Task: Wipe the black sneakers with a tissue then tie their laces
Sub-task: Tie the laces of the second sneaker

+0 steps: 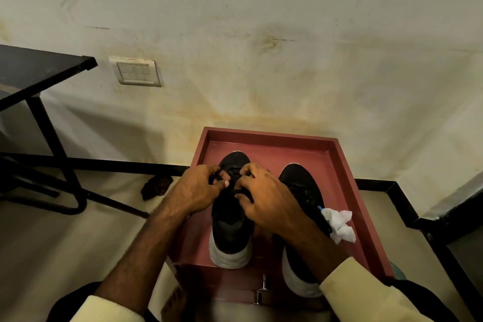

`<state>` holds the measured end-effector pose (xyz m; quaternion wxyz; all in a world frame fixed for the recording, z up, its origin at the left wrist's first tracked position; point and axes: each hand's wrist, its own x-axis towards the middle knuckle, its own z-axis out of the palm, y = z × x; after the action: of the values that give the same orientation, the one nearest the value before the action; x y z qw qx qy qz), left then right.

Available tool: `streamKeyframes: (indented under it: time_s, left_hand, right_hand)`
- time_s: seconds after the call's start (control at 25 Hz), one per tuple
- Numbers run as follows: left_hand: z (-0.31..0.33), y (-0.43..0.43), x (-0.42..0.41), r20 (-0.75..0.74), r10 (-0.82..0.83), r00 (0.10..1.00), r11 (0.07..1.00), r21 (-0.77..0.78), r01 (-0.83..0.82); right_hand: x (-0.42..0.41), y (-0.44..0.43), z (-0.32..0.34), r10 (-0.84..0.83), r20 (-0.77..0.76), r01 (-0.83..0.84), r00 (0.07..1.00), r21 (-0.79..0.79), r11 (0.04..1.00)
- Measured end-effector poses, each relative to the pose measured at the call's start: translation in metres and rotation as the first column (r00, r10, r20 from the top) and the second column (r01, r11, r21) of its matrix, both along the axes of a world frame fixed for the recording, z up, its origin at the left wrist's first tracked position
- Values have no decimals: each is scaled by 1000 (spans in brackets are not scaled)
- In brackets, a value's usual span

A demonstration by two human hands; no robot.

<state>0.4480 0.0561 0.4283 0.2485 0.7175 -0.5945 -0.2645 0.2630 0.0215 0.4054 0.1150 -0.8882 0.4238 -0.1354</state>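
Note:
Two black sneakers with grey-white heels stand side by side, toes toward the wall, on a red-brown tray-topped box. Over the lace area of the left sneaker both hands work. My left hand pinches a black lace from the left. My right hand grips the lace from the right, its wrist crossing the right sneaker. A crumpled white tissue lies on the tray against the right sneaker's outer side.
A stained cream wall rises just behind the box, with a switch plate at the left. A black metal-framed table stands at the left, its legs on the floor. A dark brown object lies on the floor beside the box.

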Motion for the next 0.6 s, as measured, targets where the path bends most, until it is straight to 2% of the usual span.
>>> streamKeyframes:
  time_s: [0.16, 0.48, 0.6]
  left_hand:
    - [1, 2, -3, 59, -6, 998, 999, -36, 8]
    - [-3, -1, -5, 74, 21, 997, 999, -39, -19]
    - [-5, 0, -7, 131, -53, 990, 994, -91, 65]
  right_hand:
    - [-2, 5, -5, -12, 135, 9, 991, 19, 1000]
    - [-2, 3, -11, -223, 313, 186, 923, 142, 972]
    - [-3, 0, -13, -282, 340, 227, 897, 192, 955]
